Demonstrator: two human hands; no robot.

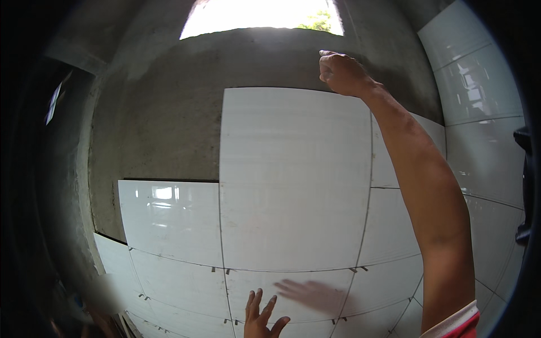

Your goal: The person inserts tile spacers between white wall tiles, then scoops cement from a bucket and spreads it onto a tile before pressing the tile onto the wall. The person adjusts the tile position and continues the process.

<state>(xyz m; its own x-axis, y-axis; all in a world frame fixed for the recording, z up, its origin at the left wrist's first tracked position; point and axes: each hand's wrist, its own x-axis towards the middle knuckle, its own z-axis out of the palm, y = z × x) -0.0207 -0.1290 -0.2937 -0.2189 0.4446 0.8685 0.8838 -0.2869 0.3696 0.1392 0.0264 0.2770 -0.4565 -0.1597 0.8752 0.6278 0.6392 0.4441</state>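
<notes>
My right arm reaches up along the right side of the wall. At its end my right hand [344, 74] is just above the top edge of a tall white glossy tile area [293, 141], near its right corner. The index finger points left while the other fingers curl in, with nothing seen in them. Low in the middle, my left hand [262, 318] has its fingers spread and holds nothing. It is in front of a lower white tile [248, 281]; I cannot tell whether it touches. A blurred hand reflection shows in the tile beside it.
Bare grey cement wall [163, 124] rises above the tiles, below a bright window opening [262, 19]. A shorter tile [174, 219] is at left. Small spacer clips [227, 271] stick out of the joints. Tiles also cover the right side wall [479, 90].
</notes>
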